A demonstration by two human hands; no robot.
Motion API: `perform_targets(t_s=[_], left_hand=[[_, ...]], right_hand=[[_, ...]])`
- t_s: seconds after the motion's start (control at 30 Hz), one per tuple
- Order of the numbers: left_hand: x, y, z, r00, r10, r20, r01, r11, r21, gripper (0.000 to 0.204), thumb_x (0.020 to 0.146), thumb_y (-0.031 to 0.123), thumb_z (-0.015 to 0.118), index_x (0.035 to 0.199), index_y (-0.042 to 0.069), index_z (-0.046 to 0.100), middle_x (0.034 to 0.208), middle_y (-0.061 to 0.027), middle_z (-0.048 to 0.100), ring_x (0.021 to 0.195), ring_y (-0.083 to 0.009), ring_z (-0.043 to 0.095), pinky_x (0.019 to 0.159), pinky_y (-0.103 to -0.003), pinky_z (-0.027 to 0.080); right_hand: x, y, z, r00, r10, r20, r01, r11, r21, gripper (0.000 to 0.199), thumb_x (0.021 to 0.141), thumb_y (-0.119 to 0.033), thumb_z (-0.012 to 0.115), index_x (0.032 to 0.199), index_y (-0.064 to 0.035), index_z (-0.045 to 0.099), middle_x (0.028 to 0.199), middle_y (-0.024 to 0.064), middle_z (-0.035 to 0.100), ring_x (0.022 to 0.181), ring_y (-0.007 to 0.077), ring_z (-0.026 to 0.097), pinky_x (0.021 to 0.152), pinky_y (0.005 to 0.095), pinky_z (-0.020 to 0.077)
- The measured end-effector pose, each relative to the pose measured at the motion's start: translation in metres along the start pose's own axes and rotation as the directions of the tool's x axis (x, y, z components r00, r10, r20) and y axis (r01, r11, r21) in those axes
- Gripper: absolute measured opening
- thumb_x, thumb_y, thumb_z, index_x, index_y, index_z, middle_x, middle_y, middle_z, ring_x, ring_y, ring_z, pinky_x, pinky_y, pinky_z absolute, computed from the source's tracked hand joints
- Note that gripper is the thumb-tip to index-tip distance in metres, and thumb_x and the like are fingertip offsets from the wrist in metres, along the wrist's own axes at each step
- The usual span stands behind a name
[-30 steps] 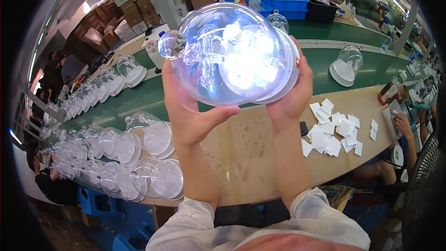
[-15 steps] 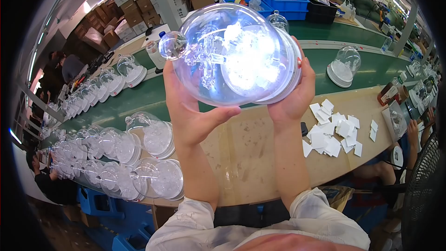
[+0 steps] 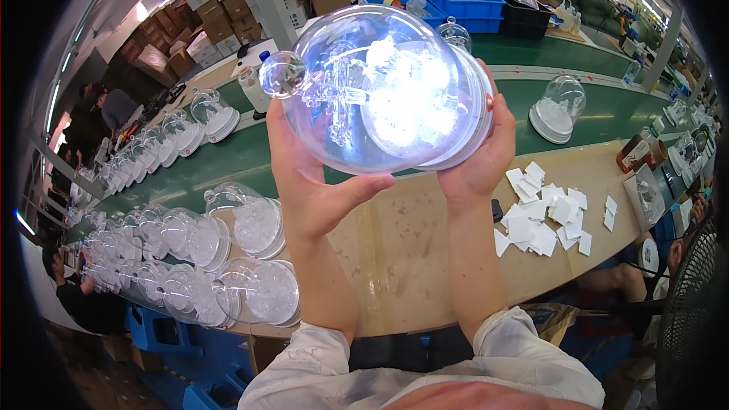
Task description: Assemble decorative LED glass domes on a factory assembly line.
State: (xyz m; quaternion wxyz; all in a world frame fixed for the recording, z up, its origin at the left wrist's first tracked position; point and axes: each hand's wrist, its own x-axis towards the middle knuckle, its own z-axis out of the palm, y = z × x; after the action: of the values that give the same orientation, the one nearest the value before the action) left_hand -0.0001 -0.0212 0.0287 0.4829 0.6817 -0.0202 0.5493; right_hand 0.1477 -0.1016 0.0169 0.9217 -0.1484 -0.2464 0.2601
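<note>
Between my two hands I hold a clear dome ornament (image 3: 334, 45), tilted on its side, with its round knob to the left and its white base to the right. Bright white light glows inside it, and a clear cross shape shows within. My left hand (image 3: 307, 182) cups the dome's lower left side, thumb stretched along its underside. My right hand (image 3: 486, 152) grips the white base, its fingers partly hidden behind it. Below my right hand, a scattered pile of white square pieces (image 3: 543, 216) lies on the brown work board (image 3: 402, 258).
Several unlit domes (image 3: 266, 292) crowd the left of the board. Another row of domes (image 3: 182, 133) stands past the green conveyor belt (image 3: 304, 144). One dome (image 3: 558, 108) sits on the belt at right. Blue bins (image 3: 463, 11) stand at the back; a fan (image 3: 691, 296) is at far right.
The single dome on the belt at right has shifted slightly left. A co-worker's hands at the far right have moved lower. My hands and the lit dome stay nearly still.
</note>
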Motion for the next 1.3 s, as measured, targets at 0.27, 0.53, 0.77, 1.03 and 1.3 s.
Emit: perform_targets(t_s=[0.27, 0.53, 0.77, 1.03, 1.3], left_hand=[[0.000, 0.000, 0.001, 1.000, 0.017, 0.002, -0.017, 1.000, 0.010, 0.123, 0.051, 0.013, 0.095, 0.143, -0.001, 0.015, 0.136, -0.0176, 0.041, 0.127, -0.0294, 0.045, 0.108, -0.043, 0.037], [0.000, -0.005, 0.000, 0.999, 0.044, -0.007, -0.044, 0.998, -0.044, 0.126, 0.052, 0.017, 0.095, 0.146, 0.001, 0.012, 0.141, -0.0178, 0.036, 0.130, -0.0308, 0.043, 0.109, -0.045, 0.036], [0.001, -0.013, 0.006, 0.986, -0.041, -0.159, 0.003, 0.974, -0.228, 0.132, 0.058, 0.034, 0.092, 0.150, 0.006, 0.002, 0.149, -0.0183, 0.028, 0.136, -0.0331, 0.036, 0.111, -0.048, 0.034], [0.005, -0.023, -0.026, 0.922, -0.353, 0.157, 0.228, 0.170, -0.959, 0.098, 0.083, 0.072, 0.050, 0.145, 0.000, 0.029, 0.147, -0.0153, 0.038, 0.133, -0.0291, 0.040, 0.109, -0.045, 0.035], [0.006, -0.016, -0.017, 0.879, -0.476, -0.023, 0.327, 0.638, -0.698, 0.102, 0.082, 0.072, 0.053, 0.144, -0.004, 0.025, 0.146, -0.0151, 0.039, 0.132, -0.0291, 0.041, 0.109, -0.043, 0.035]], right_hand=[[-0.001, -0.001, 0.001, 1.000, -0.006, -0.013, 0.006, 1.000, -0.011, 0.057, 0.098, -0.034, 0.028, 0.141, 0.0015, 0.038, 0.139, 0.0153, 0.047, 0.128, 0.0274, 0.047, 0.107, 0.0411, 0.0375], [-0.002, 0.000, 0.003, 0.999, 0.037, -0.017, -0.038, 0.998, -0.058, 0.057, 0.096, -0.031, 0.031, 0.144, 0.0003, 0.033, 0.142, 0.0149, 0.044, 0.131, 0.0272, 0.044, 0.109, 0.0413, 0.0362], [-0.006, 0.002, 0.002, 0.973, 0.002, 0.229, -0.033, 0.991, 0.130, 0.058, 0.097, -0.035, 0.036, 0.143, 0.0003, 0.033, 0.146, 0.0148, 0.039, 0.135, 0.0279, 0.038, 0.111, 0.0414, 0.0323], [-0.015, -0.002, 0.002, 0.936, -0.001, 0.353, 0.164, 0.886, -0.434, 0.021, 0.092, 0.003, 0.054, 0.112, 0.0060, 0.059, 0.106, 0.0126, 0.064, 0.093, 0.0177, 0.062, 0.083, 0.0314, 0.0522], [-0.013, 0.003, -0.002, 0.889, 0.106, 0.446, 0.220, 0.755, -0.618, 0.011, 0.086, 0.007, 0.062, 0.097, 0.0032, 0.063, 0.096, 0.0041, 0.063, 0.088, 0.0113, 0.060, 0.077, 0.0245, 0.0496]])
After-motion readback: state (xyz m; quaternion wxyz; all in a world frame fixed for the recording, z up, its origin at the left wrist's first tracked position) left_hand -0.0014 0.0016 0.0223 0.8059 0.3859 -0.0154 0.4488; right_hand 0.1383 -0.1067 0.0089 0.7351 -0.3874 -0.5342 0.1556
